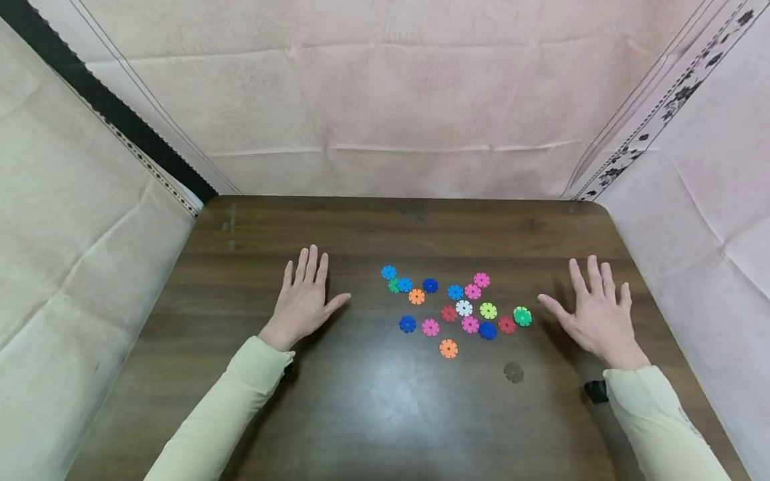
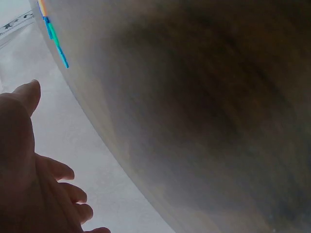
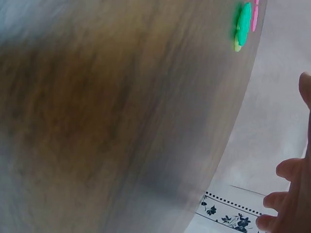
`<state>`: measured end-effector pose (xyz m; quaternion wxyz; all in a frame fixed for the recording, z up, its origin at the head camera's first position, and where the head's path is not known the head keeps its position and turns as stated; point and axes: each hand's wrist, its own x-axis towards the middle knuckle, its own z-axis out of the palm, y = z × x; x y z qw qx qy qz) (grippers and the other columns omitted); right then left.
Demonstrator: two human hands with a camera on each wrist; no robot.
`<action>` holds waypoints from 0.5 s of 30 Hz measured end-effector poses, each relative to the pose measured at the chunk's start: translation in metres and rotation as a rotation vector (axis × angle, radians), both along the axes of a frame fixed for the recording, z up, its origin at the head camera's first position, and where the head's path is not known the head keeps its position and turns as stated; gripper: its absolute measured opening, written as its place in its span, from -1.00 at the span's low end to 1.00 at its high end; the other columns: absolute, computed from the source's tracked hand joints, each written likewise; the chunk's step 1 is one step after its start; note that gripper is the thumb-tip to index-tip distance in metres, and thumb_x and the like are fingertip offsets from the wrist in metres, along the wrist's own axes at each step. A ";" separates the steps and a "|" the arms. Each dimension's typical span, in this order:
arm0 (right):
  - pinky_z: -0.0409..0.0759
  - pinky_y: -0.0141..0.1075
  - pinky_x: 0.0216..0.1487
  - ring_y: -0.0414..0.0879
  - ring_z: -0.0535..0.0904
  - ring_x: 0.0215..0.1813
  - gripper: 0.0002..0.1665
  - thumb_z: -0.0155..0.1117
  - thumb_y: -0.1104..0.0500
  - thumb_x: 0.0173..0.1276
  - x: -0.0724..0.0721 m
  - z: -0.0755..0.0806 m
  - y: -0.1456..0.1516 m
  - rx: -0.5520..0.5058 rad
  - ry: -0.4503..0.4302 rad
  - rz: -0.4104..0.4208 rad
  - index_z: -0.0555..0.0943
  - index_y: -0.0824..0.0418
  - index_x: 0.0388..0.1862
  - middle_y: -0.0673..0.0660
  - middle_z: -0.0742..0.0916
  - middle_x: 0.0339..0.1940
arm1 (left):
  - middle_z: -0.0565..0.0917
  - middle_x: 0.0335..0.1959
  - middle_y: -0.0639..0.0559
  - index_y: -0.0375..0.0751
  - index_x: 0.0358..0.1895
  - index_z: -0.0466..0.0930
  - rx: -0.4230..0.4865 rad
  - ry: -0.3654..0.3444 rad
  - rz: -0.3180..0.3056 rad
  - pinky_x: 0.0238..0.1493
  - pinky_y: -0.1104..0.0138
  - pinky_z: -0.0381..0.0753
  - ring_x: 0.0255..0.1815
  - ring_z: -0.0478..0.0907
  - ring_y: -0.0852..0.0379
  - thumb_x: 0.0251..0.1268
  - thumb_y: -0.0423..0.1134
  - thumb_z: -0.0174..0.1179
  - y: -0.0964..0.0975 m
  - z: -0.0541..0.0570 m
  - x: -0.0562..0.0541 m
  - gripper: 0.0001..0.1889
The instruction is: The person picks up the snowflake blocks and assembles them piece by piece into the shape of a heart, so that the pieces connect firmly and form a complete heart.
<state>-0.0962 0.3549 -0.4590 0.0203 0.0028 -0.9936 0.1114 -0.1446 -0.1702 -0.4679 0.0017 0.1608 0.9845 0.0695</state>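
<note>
Several notched plastic discs lie loosely scattered mid-table, among them a white disc (image 1: 464, 308), an orange disc (image 1: 448, 349), a red disc (image 1: 506, 325) and a dark see-through disc (image 1: 514, 372). To their left my left hand (image 1: 303, 297) is spread with straight fingers, holding nothing; the light blue disc (image 1: 388, 272) is among those nearest it. On the other side my right hand (image 1: 601, 317) is likewise spread and holds nothing, closest to the green disc (image 1: 523, 316). That green disc (image 3: 244, 24) also shows in the right wrist view. Whether either palm touches the table, I cannot tell.
The brown wooden table (image 1: 361, 414) ends at a far edge against a pale cloth backdrop (image 1: 385, 100). More pale cloth hangs along the left and right sides. A dark band (image 1: 120, 100) runs down the left corner, a flowered strip (image 1: 668, 107) down the right.
</note>
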 end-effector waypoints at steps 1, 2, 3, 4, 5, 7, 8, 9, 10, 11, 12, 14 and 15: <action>-0.52 0.38 0.32 0.23 -0.49 0.54 0.14 -0.03 -0.45 0.33 0.002 0.000 0.000 -0.003 0.000 -0.003 -0.20 0.14 0.60 0.32 -0.21 0.57 | -0.31 0.56 -0.23 -0.30 0.54 -0.18 -0.003 -0.002 -0.003 0.48 -0.12 -0.30 0.57 -0.35 -0.16 0.35 0.39 -0.11 0.001 0.000 0.001 0.00; -0.52 0.37 0.33 0.24 -0.48 0.54 0.14 -0.02 -0.45 0.34 0.004 0.000 0.000 -0.007 0.002 -0.004 -0.20 0.14 0.60 0.33 -0.21 0.57 | -0.30 0.56 -0.24 -0.31 0.54 -0.16 -0.005 0.000 -0.006 0.48 -0.12 -0.30 0.57 -0.35 -0.16 0.35 0.38 -0.11 0.002 0.001 0.002 -0.01; -0.51 0.37 0.33 0.24 -0.47 0.54 0.14 -0.02 -0.45 0.34 0.006 0.000 0.000 -0.011 0.005 -0.005 -0.20 0.14 0.60 0.33 -0.20 0.57 | -0.29 0.56 -0.24 -0.31 0.54 -0.15 -0.004 0.001 -0.008 0.48 -0.12 -0.29 0.57 -0.35 -0.16 0.36 0.37 -0.10 0.004 0.002 0.004 -0.02; -0.50 0.36 0.34 0.25 -0.46 0.54 0.14 -0.02 -0.44 0.34 0.007 0.001 -0.001 -0.016 0.011 -0.005 -0.20 0.15 0.60 0.33 -0.20 0.57 | -0.27 0.56 -0.26 -0.31 0.54 -0.13 -0.001 0.006 -0.014 0.48 -0.12 -0.28 0.57 -0.34 -0.17 0.38 0.35 -0.10 0.007 0.003 0.004 -0.05; -0.48 0.36 0.35 0.26 -0.44 0.55 0.14 -0.01 -0.43 0.34 0.009 0.002 -0.002 -0.025 0.019 -0.005 -0.20 0.15 0.60 0.34 -0.18 0.57 | -0.22 0.56 -0.29 -0.32 0.53 -0.08 0.006 0.013 -0.019 0.48 -0.12 -0.25 0.56 -0.30 -0.19 0.39 0.32 -0.08 0.011 0.006 0.005 -0.08; -0.44 0.36 0.36 0.28 -0.40 0.55 0.13 0.01 -0.41 0.35 0.012 0.006 -0.006 -0.053 0.032 -0.007 -0.18 0.17 0.60 0.37 -0.14 0.57 | -0.04 0.53 -0.34 -0.34 0.50 0.07 0.032 0.031 -0.033 0.46 -0.13 -0.11 0.54 -0.15 -0.24 0.41 0.24 -0.02 0.022 0.012 0.007 -0.15; -0.40 0.37 0.36 0.31 -0.37 0.55 0.12 0.03 -0.40 0.35 0.014 0.008 -0.009 -0.069 0.037 -0.009 -0.16 0.19 0.59 0.39 -0.11 0.56 | 0.09 0.49 -0.36 -0.34 0.46 0.17 0.049 0.041 -0.042 0.43 -0.12 0.02 0.50 -0.02 -0.26 0.41 0.20 0.02 0.029 0.016 0.009 -0.21; -0.36 0.39 0.35 0.33 -0.34 0.54 0.11 0.04 -0.39 0.36 0.016 0.010 -0.013 -0.084 0.039 -0.011 -0.13 0.21 0.59 0.42 -0.08 0.56 | 0.23 0.41 -0.35 -0.33 0.42 0.26 0.067 0.046 -0.052 0.36 -0.10 0.15 0.43 0.12 -0.27 0.40 0.15 0.06 0.036 0.018 0.011 -0.27; -0.32 0.41 0.34 0.36 -0.30 0.53 0.10 0.06 -0.37 0.36 0.019 0.012 -0.017 -0.100 0.042 -0.010 -0.08 0.24 0.58 0.44 -0.04 0.54 | 0.35 0.31 -0.33 -0.32 0.35 0.36 0.088 0.047 -0.063 0.26 -0.07 0.28 0.32 0.25 -0.25 0.39 0.11 0.10 0.044 0.020 0.013 -0.34; -0.27 0.42 0.32 0.39 -0.26 0.52 0.07 0.09 -0.34 0.37 0.021 0.014 -0.023 -0.121 0.043 -0.006 -0.03 0.27 0.56 0.46 0.00 0.53 | 0.45 0.21 -0.28 -0.30 0.29 0.44 0.107 0.041 -0.075 0.16 -0.03 0.37 0.21 0.34 -0.21 0.38 0.08 0.14 0.051 0.022 0.016 -0.40; -0.22 0.43 0.29 0.42 -0.21 0.50 0.04 0.12 -0.31 0.37 0.024 0.015 -0.029 -0.139 0.041 0.000 0.04 0.29 0.54 0.47 0.05 0.51 | 0.51 0.11 -0.24 -0.29 0.23 0.51 0.123 0.028 -0.087 0.05 0.02 0.43 0.11 0.40 -0.17 0.37 0.05 0.17 0.059 0.023 0.019 -0.46; -0.10 0.42 0.23 0.45 -0.08 0.44 -0.07 0.20 -0.22 0.36 0.029 0.017 -0.043 -0.165 0.049 0.027 0.19 0.33 0.47 0.48 0.18 0.45 | 0.58 -0.04 -0.14 -0.25 0.12 0.60 0.139 -0.010 -0.112 -0.09 0.10 0.46 -0.04 0.45 -0.10 0.35 0.00 0.20 0.074 0.023 0.024 -0.56; -0.04 0.40 0.20 0.45 -0.02 0.40 -0.12 0.25 -0.17 0.35 0.031 0.017 -0.051 -0.178 0.051 0.048 0.27 0.34 0.43 0.48 0.24 0.41 | 0.60 -0.08 -0.10 -0.24 0.08 0.63 0.144 -0.035 -0.122 -0.11 0.11 0.47 -0.07 0.47 -0.07 0.34 -0.01 0.21 0.081 0.022 0.027 -0.59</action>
